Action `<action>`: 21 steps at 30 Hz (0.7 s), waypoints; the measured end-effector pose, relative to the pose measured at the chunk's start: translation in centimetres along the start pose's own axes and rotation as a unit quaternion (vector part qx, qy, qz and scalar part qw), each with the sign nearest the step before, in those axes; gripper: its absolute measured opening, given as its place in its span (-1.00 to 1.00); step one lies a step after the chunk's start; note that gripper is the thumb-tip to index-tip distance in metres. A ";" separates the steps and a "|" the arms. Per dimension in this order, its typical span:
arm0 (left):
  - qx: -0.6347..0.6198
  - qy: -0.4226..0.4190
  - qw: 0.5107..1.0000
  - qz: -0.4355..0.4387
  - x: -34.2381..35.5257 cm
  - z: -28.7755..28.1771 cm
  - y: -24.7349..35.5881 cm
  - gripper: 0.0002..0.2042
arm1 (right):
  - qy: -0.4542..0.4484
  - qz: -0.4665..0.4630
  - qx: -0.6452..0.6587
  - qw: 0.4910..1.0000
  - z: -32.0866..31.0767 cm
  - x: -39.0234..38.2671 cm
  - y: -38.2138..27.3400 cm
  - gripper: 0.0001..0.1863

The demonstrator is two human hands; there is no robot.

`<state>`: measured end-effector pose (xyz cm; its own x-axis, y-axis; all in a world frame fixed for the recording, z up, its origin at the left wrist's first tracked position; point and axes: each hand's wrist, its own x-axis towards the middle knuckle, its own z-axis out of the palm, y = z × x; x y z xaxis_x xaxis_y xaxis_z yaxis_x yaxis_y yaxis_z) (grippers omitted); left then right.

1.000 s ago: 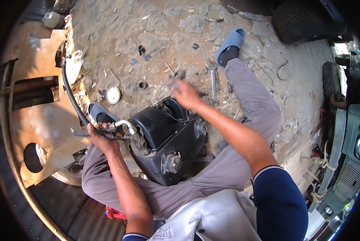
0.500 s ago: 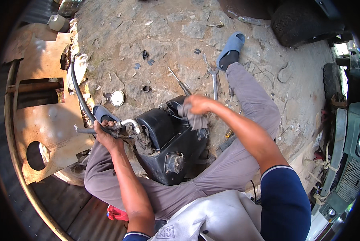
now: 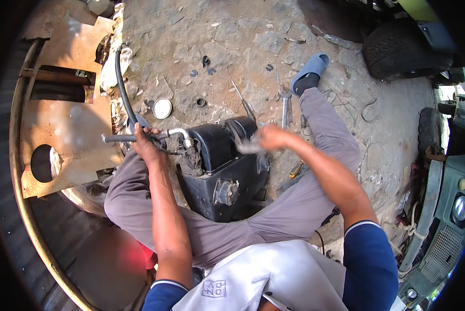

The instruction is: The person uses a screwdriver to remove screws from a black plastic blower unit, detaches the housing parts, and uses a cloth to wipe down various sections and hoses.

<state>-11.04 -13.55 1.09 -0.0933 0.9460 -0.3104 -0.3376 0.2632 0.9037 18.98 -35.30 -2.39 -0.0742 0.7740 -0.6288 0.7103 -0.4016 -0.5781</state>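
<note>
The left hand [image 3: 145, 145] is clamped on the hose [image 3: 119, 138] left of the black housing [image 3: 222, 166] — its axis level — while the right hand [image 3: 271, 139], nearer the housing's top, grips a blurred rag [image 3: 248, 146].

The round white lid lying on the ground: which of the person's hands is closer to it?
The left. The left hand grips the pipe just below and left of the white lid. The right hand is well off to the lid's right, over the black housing.
</note>
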 end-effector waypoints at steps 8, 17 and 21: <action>-0.001 0.008 1.000 0.024 -0.1 -0.8 0.0 -0.75 | 0.712 -0.113 0.104 0.685 -19.2 -17.4 -1.5 -0.82; -0.004 -0.028 0.998 0.050 0.3 0.3 -0.2 -0.74 | 0.301 0.047 0.044 0.952 -5.0 -12.3 -3.0 -0.68; 0.004 -0.023 0.998 0.051 0.9 -0.2 -0.4 -0.72 | 0.103 0.051 -0.129 0.985 2.6 -10.2 0.4 -0.60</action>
<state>-11.18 -12.82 0.39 -0.0836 0.9756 -0.2031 -0.3209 0.1666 0.9324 18.18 -44.67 2.42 0.1315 0.8290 -0.5435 0.8631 -0.3654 -0.3486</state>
